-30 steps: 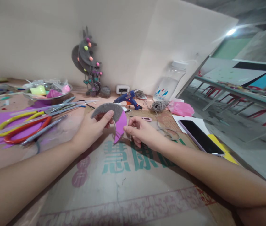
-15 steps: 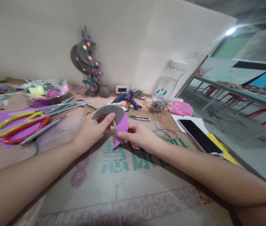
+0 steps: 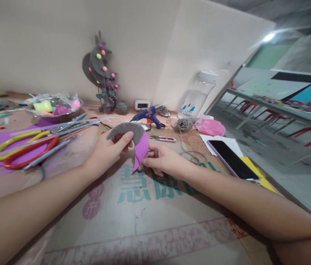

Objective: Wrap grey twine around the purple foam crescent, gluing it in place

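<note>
A purple foam crescent [image 3: 142, 145] is held up over the cardboard, its upper left part wound with grey yarn [image 3: 126, 129]. My left hand [image 3: 117, 147] is closed on the wrapped part, thumb in front and fingers behind. The lower right end of the crescent is bare purple and points down. At that end my right hand [image 3: 159, 160] is closed in a pinch on a strand of the grey yarn, which runs across the purple tip. Some of its fingers are hidden behind the thumb and palm.
Behind the hands are a blue glue gun [image 3: 150, 117], pink-handled snips [image 3: 163, 138] and a yarn ball [image 3: 183, 124]. Scissors [image 3: 30, 147] lie left, near a bowl [image 3: 54, 115]. A phone [image 3: 232, 160] and a water bottle [image 3: 196, 97] are right. A decorated moon [image 3: 99, 66] hangs behind.
My right hand's thumb has slid off the purple face toward the lower right, showing more of the foam and a yarn strand. My left hand stays nearly still on the wrapped part.
</note>
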`<state>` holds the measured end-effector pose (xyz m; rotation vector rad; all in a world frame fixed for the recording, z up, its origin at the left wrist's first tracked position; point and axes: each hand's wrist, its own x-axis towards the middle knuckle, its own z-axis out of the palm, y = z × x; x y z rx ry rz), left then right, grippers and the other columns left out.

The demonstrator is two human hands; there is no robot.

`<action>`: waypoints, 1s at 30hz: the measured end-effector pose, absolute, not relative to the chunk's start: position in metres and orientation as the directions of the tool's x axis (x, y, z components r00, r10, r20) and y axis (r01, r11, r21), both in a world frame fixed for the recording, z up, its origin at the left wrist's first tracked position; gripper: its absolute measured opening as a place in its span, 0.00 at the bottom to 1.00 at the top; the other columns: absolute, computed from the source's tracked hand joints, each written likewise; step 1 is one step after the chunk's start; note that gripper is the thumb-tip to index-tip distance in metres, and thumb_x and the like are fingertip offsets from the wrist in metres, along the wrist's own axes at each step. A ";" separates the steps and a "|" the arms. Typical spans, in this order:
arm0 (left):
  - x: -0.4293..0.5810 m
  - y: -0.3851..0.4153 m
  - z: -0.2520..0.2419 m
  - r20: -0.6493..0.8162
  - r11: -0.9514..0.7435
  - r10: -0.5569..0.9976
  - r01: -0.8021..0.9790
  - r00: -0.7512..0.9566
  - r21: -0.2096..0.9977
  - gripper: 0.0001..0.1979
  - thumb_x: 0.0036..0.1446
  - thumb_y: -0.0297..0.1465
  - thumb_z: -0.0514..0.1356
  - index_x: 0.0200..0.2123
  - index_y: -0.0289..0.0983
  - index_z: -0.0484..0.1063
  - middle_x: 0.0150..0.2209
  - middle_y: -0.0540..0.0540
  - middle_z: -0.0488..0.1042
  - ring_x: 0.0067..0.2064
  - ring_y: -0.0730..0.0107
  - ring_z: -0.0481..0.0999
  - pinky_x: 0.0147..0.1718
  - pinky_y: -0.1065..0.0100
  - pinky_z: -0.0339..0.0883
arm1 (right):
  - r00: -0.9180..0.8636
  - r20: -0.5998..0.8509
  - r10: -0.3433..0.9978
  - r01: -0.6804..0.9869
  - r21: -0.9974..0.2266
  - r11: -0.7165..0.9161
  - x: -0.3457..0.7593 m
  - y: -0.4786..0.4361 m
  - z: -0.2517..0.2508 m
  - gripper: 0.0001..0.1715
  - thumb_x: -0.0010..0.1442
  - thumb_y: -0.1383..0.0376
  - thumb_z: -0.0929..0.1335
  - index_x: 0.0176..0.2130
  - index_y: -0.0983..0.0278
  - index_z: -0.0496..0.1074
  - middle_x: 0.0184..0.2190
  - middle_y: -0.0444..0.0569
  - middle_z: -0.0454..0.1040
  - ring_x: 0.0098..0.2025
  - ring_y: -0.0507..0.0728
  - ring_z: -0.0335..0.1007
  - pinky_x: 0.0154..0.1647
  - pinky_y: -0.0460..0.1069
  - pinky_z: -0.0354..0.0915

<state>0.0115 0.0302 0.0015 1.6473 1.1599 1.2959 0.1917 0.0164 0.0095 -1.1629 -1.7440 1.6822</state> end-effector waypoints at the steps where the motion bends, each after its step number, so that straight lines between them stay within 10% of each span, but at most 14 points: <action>1: 0.012 0.030 0.002 0.311 -0.320 0.947 0.200 0.077 0.926 0.13 0.53 0.39 0.58 0.22 0.38 0.69 0.21 0.51 0.69 0.24 0.72 0.67 0.24 0.71 0.60 | -0.553 -0.232 0.800 0.262 -0.960 -0.097 0.193 0.017 0.009 0.10 0.53 0.73 0.63 0.38 0.64 0.66 0.26 0.40 0.73 0.13 0.42 0.53 0.10 0.39 0.52; 6: 0.012 0.034 0.006 0.255 -0.254 0.967 0.132 0.012 0.958 0.13 0.53 0.38 0.59 0.21 0.37 0.69 0.21 0.51 0.69 0.23 0.73 0.67 0.25 0.72 0.63 | -0.509 -0.216 0.833 0.405 -0.914 0.010 0.202 0.020 0.011 0.17 0.54 0.71 0.65 0.45 0.63 0.65 0.30 0.43 0.76 0.15 0.45 0.59 0.13 0.41 0.56; 11: 0.007 0.044 -0.002 0.171 -0.171 0.984 0.007 -0.047 0.985 0.13 0.52 0.40 0.60 0.24 0.36 0.70 0.23 0.50 0.70 0.23 0.75 0.67 0.23 0.73 0.62 | -0.336 0.174 0.926 0.607 -0.711 0.354 0.220 0.032 0.023 0.13 0.55 0.68 0.66 0.42 0.63 0.70 0.33 0.46 0.77 0.33 0.52 0.72 0.36 0.47 0.65; 16: 0.006 0.045 -0.005 0.087 -0.086 0.996 -0.065 0.008 0.994 0.14 0.51 0.42 0.60 0.23 0.37 0.70 0.20 0.51 0.68 0.21 0.72 0.67 0.20 0.71 0.62 | -0.200 0.384 0.901 0.745 -0.538 0.395 0.248 0.056 0.046 0.10 0.56 0.70 0.61 0.35 0.63 0.71 0.26 0.44 0.70 0.26 0.51 0.64 0.28 0.46 0.58; 21: 0.008 0.044 -0.003 0.119 -0.120 0.993 -0.029 -0.023 0.992 0.13 0.50 0.41 0.61 0.23 0.37 0.70 0.22 0.50 0.70 0.21 0.73 0.67 0.20 0.72 0.62 | -0.196 0.237 0.952 0.793 -0.532 0.296 0.266 0.060 0.071 0.11 0.58 0.66 0.61 0.41 0.62 0.68 0.18 0.38 0.60 0.19 0.48 0.52 0.23 0.45 0.50; 25: 0.008 0.044 -0.005 0.066 -0.066 0.998 -0.066 -0.001 0.996 0.14 0.50 0.42 0.61 0.24 0.36 0.70 0.20 0.50 0.69 0.21 0.73 0.67 0.18 0.72 0.61 | -0.403 0.032 0.915 0.813 -0.445 0.374 0.276 0.059 0.076 0.13 0.58 0.57 0.65 0.39 0.61 0.72 0.24 0.42 0.69 0.24 0.50 0.61 0.26 0.45 0.55; 30: 0.009 0.046 -0.007 0.046 -0.045 0.999 -0.094 0.012 0.995 0.16 0.48 0.43 0.63 0.22 0.35 0.70 0.20 0.51 0.69 0.21 0.74 0.66 0.19 0.73 0.61 | -0.351 0.113 0.930 0.857 -0.362 0.367 0.279 0.070 0.055 0.15 0.60 0.58 0.63 0.41 0.63 0.73 0.33 0.48 0.75 0.34 0.54 0.69 0.34 0.47 0.60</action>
